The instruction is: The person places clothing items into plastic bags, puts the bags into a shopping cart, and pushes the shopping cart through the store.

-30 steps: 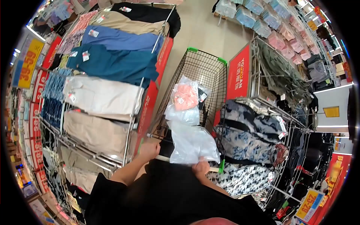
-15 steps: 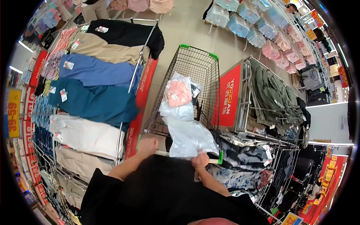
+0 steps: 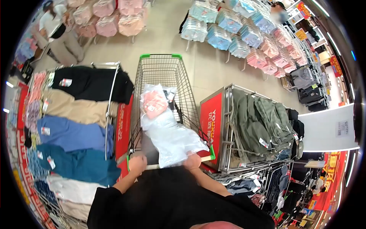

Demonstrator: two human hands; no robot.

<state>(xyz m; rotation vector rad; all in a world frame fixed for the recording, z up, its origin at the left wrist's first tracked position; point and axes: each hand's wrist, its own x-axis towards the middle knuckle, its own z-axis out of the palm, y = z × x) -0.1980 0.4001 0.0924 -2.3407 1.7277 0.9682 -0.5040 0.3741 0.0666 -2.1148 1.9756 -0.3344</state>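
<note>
Grasping the pale handle (image 3: pixel 153 166), we have our left hand (image 3: pixel 137 162) curled around its left end and our right hand (image 3: pixel 192 162) closed toward its right end, touching a whitish plastic bag (image 3: pixel 171 139). The bag lies across the near part of our shopping cart (image 3: pixel 160 56), just below a wrapped pink item (image 3: pixel 154 104). Around us stand 2 red-panelled racks (image 3: pixel 211 124), 1 on each side.

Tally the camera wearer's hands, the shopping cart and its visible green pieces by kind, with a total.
Hands (left hand, right hand): 2
Shopping cart: 1
Green front-corner pieces: 2
Green handle-end pieces: 2
Total: 7
</note>
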